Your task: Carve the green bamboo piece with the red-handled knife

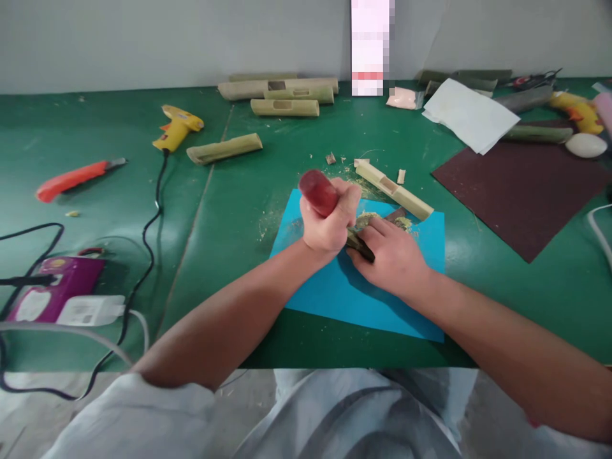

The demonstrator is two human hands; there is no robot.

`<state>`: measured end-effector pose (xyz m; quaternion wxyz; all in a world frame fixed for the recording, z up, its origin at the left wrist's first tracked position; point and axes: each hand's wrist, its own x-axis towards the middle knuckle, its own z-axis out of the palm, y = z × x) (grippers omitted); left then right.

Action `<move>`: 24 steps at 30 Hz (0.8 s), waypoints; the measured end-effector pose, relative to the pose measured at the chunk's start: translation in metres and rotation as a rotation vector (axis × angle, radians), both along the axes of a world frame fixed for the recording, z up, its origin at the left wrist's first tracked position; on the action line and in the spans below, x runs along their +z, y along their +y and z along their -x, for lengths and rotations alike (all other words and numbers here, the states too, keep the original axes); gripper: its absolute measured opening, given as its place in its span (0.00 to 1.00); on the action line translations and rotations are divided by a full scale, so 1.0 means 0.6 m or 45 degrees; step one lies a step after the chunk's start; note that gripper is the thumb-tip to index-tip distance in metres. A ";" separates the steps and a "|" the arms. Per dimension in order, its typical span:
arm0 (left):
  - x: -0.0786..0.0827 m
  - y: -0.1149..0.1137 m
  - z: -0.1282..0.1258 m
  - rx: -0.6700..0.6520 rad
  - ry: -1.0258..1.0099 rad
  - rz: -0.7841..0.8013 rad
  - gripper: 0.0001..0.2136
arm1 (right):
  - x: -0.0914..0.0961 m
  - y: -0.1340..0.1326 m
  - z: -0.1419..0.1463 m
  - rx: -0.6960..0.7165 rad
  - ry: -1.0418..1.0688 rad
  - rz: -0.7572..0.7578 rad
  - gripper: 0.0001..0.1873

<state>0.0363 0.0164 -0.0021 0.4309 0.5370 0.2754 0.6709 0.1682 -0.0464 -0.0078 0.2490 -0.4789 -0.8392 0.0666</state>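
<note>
The left hand (pixel 331 220) clenches a red handle (pixel 317 191), the right hand (pixel 398 254) a bamboo piece (pixel 358 244), seemingly mid-carving, remaining cuts hidden, near a notched tube (pixel 407 197).

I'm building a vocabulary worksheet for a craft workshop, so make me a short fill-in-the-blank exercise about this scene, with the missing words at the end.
1. The left hand grips a tool by its handle, which is coloured ____.
2. The sheet beneath the left hand and the right hand is coloured ____.
3. The orange-handled knife lies toward the ____ side of the picture.
4. The tabletop is coloured ____.

Missing words: red; blue; left; green.
</note>
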 end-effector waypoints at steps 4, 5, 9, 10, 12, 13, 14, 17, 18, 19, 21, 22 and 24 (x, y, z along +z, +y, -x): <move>0.000 -0.003 0.010 -0.101 -0.059 0.076 0.27 | 0.001 0.001 0.000 -0.009 -0.007 0.017 0.07; 0.000 -0.003 0.010 -0.074 -0.116 0.065 0.26 | 0.001 0.001 0.000 -0.009 -0.014 0.012 0.07; 0.001 0.002 0.005 0.062 -0.156 0.064 0.25 | 0.004 0.001 0.001 -0.023 -0.037 0.005 0.06; 0.001 0.003 0.004 0.078 -0.128 0.078 0.24 | 0.004 0.001 0.002 -0.026 -0.041 0.009 0.06; 0.000 0.005 0.002 0.105 -0.085 0.097 0.24 | 0.005 0.002 0.002 -0.027 -0.046 0.009 0.07; 0.000 0.005 0.001 0.113 -0.072 0.102 0.24 | 0.005 0.002 0.002 -0.026 -0.045 0.004 0.07; 0.000 0.004 0.001 0.119 -0.062 0.105 0.24 | 0.005 0.002 0.002 -0.028 -0.044 0.000 0.07; -0.001 0.003 0.002 0.130 -0.043 0.111 0.23 | 0.006 0.001 0.002 -0.038 -0.043 0.000 0.07; 0.000 0.003 0.002 0.134 -0.036 0.111 0.23 | 0.006 0.001 0.003 -0.041 -0.043 0.001 0.07; 0.000 0.003 0.001 0.139 -0.030 0.107 0.23 | 0.005 0.001 0.003 -0.041 -0.041 0.001 0.07; 0.000 0.003 -0.001 0.135 -0.016 0.081 0.24 | 0.005 0.000 0.002 -0.027 -0.035 0.003 0.07; 0.001 0.003 -0.002 0.120 -0.009 0.061 0.25 | 0.004 0.000 0.002 -0.015 -0.031 0.008 0.07; 0.000 0.003 -0.002 0.059 0.008 0.033 0.26 | 0.003 0.001 0.000 -0.003 -0.021 0.022 0.07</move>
